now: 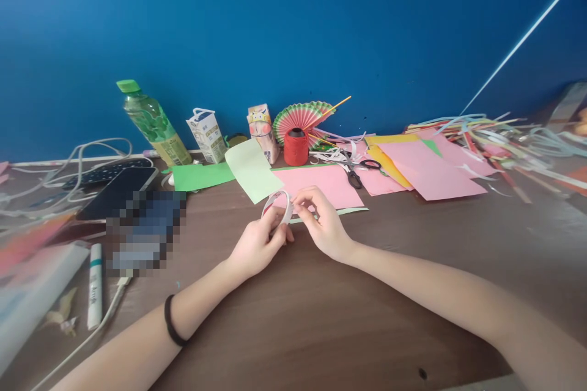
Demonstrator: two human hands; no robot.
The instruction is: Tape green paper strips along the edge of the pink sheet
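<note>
My left hand point(257, 244) holds a white roll of tape point(277, 205) upright above the brown table point(321, 317), fingers wrapped round its lower rim. My right hand point(321, 223) pinches at the roll's right edge with thumb and forefinger. Just behind the hands lie a pink paper sheet point(321, 184) and a light green sheet point(252, 170). A black band circles my left wrist point(170, 320).
Behind stand a green bottle point(153, 122), two small cartons point(207, 134), a red thread spool point(296, 146), a paper fan point(300, 117) and scissors point(355, 172). Pink and yellow sheets point(426, 171) and paper strips point(504, 134) fill the right. A phone point(121, 190), cables, a white marker point(95, 284) lie left.
</note>
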